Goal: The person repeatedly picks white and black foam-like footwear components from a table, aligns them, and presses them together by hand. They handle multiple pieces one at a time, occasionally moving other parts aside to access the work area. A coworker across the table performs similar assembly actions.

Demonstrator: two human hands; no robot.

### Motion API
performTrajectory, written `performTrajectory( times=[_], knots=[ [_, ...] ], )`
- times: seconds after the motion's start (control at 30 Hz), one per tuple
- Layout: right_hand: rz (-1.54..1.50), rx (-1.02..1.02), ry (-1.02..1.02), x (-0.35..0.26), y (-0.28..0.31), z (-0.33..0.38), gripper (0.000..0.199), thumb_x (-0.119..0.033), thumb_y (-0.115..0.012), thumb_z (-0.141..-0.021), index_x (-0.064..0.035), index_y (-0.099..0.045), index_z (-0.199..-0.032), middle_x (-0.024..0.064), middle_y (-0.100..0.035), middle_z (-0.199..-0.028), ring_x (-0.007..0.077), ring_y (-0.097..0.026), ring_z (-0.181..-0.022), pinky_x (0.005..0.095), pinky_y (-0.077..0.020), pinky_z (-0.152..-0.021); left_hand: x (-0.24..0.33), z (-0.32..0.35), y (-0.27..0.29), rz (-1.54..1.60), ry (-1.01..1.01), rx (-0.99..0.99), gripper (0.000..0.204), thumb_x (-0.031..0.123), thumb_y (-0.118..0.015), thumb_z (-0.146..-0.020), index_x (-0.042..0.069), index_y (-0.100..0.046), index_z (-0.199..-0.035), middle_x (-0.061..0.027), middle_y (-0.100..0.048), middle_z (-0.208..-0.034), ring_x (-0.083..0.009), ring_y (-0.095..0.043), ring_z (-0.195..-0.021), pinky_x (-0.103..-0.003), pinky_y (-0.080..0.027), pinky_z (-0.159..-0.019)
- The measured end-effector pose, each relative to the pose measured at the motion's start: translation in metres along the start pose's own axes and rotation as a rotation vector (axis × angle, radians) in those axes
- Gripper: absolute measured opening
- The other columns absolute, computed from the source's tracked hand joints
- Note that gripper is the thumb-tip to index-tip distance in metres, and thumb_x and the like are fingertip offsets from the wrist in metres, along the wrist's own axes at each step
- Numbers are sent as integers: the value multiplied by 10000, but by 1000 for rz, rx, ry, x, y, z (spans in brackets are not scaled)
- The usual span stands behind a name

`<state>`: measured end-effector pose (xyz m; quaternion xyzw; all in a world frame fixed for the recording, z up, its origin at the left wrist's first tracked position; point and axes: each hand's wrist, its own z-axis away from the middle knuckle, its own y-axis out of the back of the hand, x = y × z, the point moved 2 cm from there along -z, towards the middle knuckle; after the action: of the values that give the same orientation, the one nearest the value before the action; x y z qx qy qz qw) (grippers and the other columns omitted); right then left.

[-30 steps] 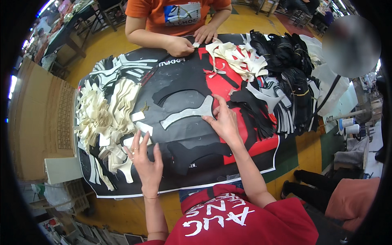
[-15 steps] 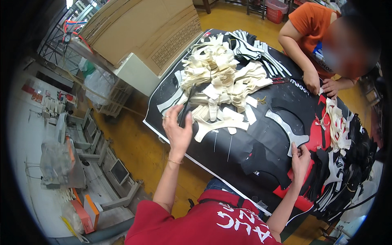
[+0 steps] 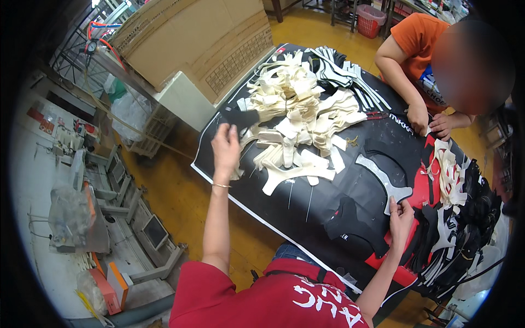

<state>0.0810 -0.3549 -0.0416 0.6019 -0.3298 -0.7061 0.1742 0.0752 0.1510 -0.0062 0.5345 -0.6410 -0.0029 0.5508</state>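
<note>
Your right hand (image 3: 401, 217) has its grip clamped on the near end of the grey piece (image 3: 381, 170), a curved, dark-edged cut-out lying on the black-covered surface (image 3: 350, 180) just beside a curved black cut-out (image 3: 407, 156). Your left hand (image 3: 225, 153), over the surface's left edge, has its grip pinched on a blurred black piece (image 3: 239, 116), beside the heap of cream pieces (image 3: 292, 90). Right of your right hand, black bundles (image 3: 467, 235) crowd the surface, and at its far right a co-worker's hands (image 3: 429, 121) meet over its edge. As for containers, a red lattice basket (image 3: 370, 24) stands on the floor at the far side, its contents too small for you to make out. To your left, a white plastic bag (image 3: 131, 112) rests at a slatted crate (image 3: 145, 143); nearer, a clear plastic bag (image 3: 76, 218) bulges, but you cannot tell what either bag holds.
</note>
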Motion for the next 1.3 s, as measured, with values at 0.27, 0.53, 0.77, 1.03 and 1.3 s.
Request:
performTrajectory(
  times=[0.27, 0.53, 0.77, 1.03, 1.3],
  knots=[
    [19, 7, 14, -3, 1, 2, 440, -262, -736, -926, 2, -473, -693, 5, -402, -580, 112, -358, -557, 318, -297, -526, -46, -43, 13, 198, 174, -151, 243, 200, -481, -1073, -19, -505, -969, -85, -604, -805, -154, -671, -748, -308, -549, -645],
    [15, -9, 2, -4, 1, 3, 437, -279, -731, -930, -1, -483, -702, 11, -426, -577, 109, -382, -551, 321, -311, -523, -33, -37, -13, -437, -90, -260, 737, 494, -620, -936, -38, -467, -1422, -291, -650, -1231, -415, -622, -1183, -455, -483, -1014],
    [55, 11, 28, -4, 2, 3, 452, -304, -740, -917, 4, -494, -696, 22, -440, -568, 120, -390, -538, 329, -319, -518, -39, -40, -2, -304, 94, -422, 799, 430, -795, -806, -79, -541, -1367, -310, -629, -1278, -404, -616, -1213, -441, -477, -1052],
    [-23, 23, 6, -6, 4, 5, 446, -314, -742, -917, -1, -518, -692, 4, -437, -556, 97, -396, -530, 311, -315, -508, -47, -55, 13, -192, -35, -433, 481, 301, -781, -848, -89, -655, -1099, -174, -733, -986, -224, -682, -898, -360, -530, -838],
    [-145, -34, -3, 1, 7, -1, 394, -277, -739, -927, -2, -552, -715, -35, -407, -564, 66, -358, -541, 291, -283, -501, -39, -108, 60, -146, 223, -682, 466, 292, -764, -831, -84, -701, -1099, -91, -719, -890, -149, -626, -730, -302, -509, -689]
  ],
)
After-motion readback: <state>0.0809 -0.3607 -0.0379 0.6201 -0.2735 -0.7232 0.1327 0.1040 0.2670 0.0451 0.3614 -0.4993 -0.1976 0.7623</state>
